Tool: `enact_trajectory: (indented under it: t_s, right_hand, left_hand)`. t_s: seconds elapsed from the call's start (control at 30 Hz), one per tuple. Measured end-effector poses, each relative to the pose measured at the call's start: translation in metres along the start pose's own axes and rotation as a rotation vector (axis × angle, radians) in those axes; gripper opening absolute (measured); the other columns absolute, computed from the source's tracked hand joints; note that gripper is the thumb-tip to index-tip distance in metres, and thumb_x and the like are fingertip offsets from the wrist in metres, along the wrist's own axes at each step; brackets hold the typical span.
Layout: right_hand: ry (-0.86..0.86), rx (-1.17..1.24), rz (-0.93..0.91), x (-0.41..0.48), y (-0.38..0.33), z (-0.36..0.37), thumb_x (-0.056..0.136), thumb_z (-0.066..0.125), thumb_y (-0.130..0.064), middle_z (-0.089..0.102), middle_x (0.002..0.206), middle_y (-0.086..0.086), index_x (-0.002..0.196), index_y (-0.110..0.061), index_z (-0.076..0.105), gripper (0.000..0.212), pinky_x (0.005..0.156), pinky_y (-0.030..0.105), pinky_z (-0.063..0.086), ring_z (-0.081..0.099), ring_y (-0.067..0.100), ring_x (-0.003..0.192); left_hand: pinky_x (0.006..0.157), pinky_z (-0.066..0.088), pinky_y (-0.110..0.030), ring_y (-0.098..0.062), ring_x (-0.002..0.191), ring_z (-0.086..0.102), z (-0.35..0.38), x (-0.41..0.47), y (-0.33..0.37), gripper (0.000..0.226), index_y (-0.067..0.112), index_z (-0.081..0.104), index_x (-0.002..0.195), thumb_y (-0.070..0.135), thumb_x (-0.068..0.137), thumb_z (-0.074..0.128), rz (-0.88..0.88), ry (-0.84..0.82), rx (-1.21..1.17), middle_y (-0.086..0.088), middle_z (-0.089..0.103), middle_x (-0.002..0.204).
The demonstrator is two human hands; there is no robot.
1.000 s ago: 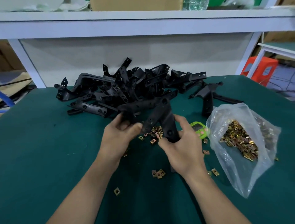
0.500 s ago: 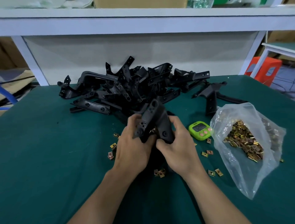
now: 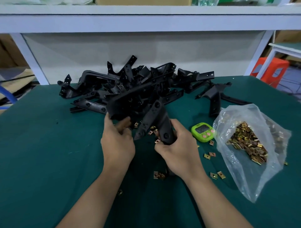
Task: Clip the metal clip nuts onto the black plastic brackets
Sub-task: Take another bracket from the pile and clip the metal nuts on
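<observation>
- A clear plastic bag (image 3: 254,182) lies slumped on the right side of the green mat (image 3: 40,146). Its mouth is turned toward the far edge and gapes open.
- Inside the bag sits a heap of brass-coloured clip nuts (image 3: 247,146), gathered toward the middle of the bag.
- Loose clip nuts (image 3: 210,155) lie scattered on the mat between the bag and the hands, with a few more under the held parts and near the wrists.
- A green timer (image 3: 202,131) stands on the mat just beside the bag's left edge.
- The left hand (image 3: 118,143) has its fingers curled round the near end of a long black bracket (image 3: 130,100), which slants up to the right over the pile.
- The right hand (image 3: 177,153) grips the stem of a forked black bracket (image 3: 158,120), held above the mat. Whether the two held parts are joined cannot be told.
- A pile of black brackets (image 3: 101,84) fills the far middle of the mat, and a lone bracket (image 3: 215,97) lies apart to its right, behind the bag.
- A white shelf (image 3: 146,21) runs above, with a cardboard box (image 3: 143,2) on it.
</observation>
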State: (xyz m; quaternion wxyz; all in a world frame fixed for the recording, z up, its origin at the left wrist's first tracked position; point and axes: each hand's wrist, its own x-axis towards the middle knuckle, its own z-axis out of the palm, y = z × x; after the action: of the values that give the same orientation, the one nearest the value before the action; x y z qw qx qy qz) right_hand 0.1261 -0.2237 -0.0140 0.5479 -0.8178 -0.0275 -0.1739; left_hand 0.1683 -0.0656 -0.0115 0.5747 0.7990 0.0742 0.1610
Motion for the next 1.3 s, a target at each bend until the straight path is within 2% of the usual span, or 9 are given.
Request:
enact_trajectory:
  t_s: [0.1, 0.17, 0.3, 0.43, 0.6, 0.7, 0.93, 1.07, 1.3]
  right_hand:
    - [-0.029, -0.107, 0.020, 0.000, 0.002, -0.001, 0.073, 0.067, -0.020, 0.051, 0.070, 0.006, 0.084, -0.020, 0.052, 0.019, 0.048, 0.021, 0.032, 0.040, 0.013, 0.056]
    - [-0.079, -0.155, 0.039, -0.002, 0.002, -0.002, 0.074, 0.068, -0.022, 0.050, 0.069, 0.004, 0.083, -0.022, 0.051, 0.019, 0.047, 0.020, 0.033, 0.040, 0.009, 0.055]
    - [-0.147, -0.211, 0.041, -0.005, 0.000, -0.008, 0.074, 0.072, -0.018, 0.047, 0.062, -0.003, 0.088, -0.023, 0.055, 0.023, 0.043, 0.021, 0.034, 0.038, 0.010, 0.049]
    - [-0.157, -0.298, 0.024, -0.008, -0.003, -0.014, 0.069, 0.078, -0.011, 0.050, 0.056, -0.007, 0.075, -0.024, 0.051, 0.030, 0.042, 0.020, 0.035, 0.036, 0.009, 0.049]
    - [0.080, -0.299, -0.005, -0.004, -0.002, -0.030, 0.068, 0.074, -0.019, 0.050, 0.054, -0.007, 0.065, -0.020, 0.051, 0.023, 0.043, 0.018, 0.031, 0.038, 0.010, 0.048]
    - [0.219, -0.056, 0.118, 0.001, -0.005, -0.036, 0.071, 0.070, -0.023, 0.063, 0.059, 0.004, 0.074, -0.014, 0.062, 0.012, 0.052, 0.045, 0.055, 0.060, 0.026, 0.053]
    - [0.034, -0.297, 0.008, -0.006, -0.008, -0.030, 0.069, 0.069, -0.043, 0.039, 0.042, -0.004, 0.056, -0.018, 0.046, 0.036, 0.040, 0.024, 0.023, 0.034, 0.012, 0.041]
    - [0.069, -0.380, 0.075, -0.003, -0.005, -0.030, 0.071, 0.069, -0.032, 0.040, 0.040, -0.009, 0.050, -0.033, 0.050, 0.029, 0.041, 0.019, 0.021, 0.037, 0.014, 0.042]
    - [-0.011, -0.540, 0.177, -0.004, -0.005, -0.032, 0.071, 0.036, -0.062, 0.058, 0.068, -0.006, 0.085, -0.032, 0.050, 0.036, 0.057, 0.034, 0.036, 0.054, 0.018, 0.067]
  left_hand:
    - [0.085, 0.052, -0.018, 0.016, 0.098, 0.061, -0.003, -0.002, -0.002, 0.101, 0.044, 0.000, 0.162, -0.005, 0.096, 0.059, 0.009, -0.113, -0.028, 0.025, 0.040, 0.154]
    - [0.083, 0.050, -0.014, 0.023, 0.088, 0.056, -0.005, -0.001, -0.007, 0.111, 0.038, -0.010, 0.162, -0.012, 0.091, 0.059, 0.049, -0.154, 0.085, 0.034, 0.042, 0.139]
    - [0.069, 0.049, -0.008, 0.013, 0.088, 0.059, -0.011, 0.000, -0.006, 0.085, 0.033, 0.025, 0.158, -0.004, 0.091, 0.061, 0.083, 0.002, 0.176, 0.022, 0.054, 0.108]
    - [0.071, 0.047, -0.023, -0.010, 0.085, 0.063, -0.014, 0.003, -0.010, 0.029, 0.037, 0.060, 0.096, 0.011, 0.087, 0.069, 0.240, -0.035, 0.359, 0.017, 0.063, 0.088]
    - [0.068, 0.041, 0.003, 0.017, 0.090, 0.060, -0.014, 0.004, -0.009, 0.017, 0.051, 0.072, 0.097, 0.049, 0.080, 0.076, 0.206, -0.371, 0.282, 0.033, 0.068, 0.088]
    - [0.080, 0.038, -0.003, 0.012, 0.100, 0.056, -0.006, -0.003, -0.010, 0.053, 0.055, 0.066, 0.117, 0.072, 0.067, 0.069, 0.290, -0.513, 0.401, 0.034, 0.064, 0.105]
    - [0.079, 0.052, -0.029, -0.007, 0.084, 0.066, -0.001, -0.008, -0.010, 0.023, 0.036, 0.075, 0.110, 0.036, 0.087, 0.076, 0.366, -0.509, 0.448, 0.017, 0.072, 0.089]
    - [0.080, 0.048, -0.022, -0.002, 0.091, 0.059, 0.003, -0.017, -0.004, 0.041, 0.043, 0.072, 0.104, 0.068, 0.074, 0.058, 0.420, -0.654, 0.532, 0.018, 0.064, 0.098]
    - [0.077, 0.045, -0.006, 0.009, 0.090, 0.063, 0.005, -0.018, -0.005, 0.010, 0.038, 0.081, 0.092, 0.032, 0.084, 0.083, 0.320, -0.649, 0.344, 0.027, 0.067, 0.097]
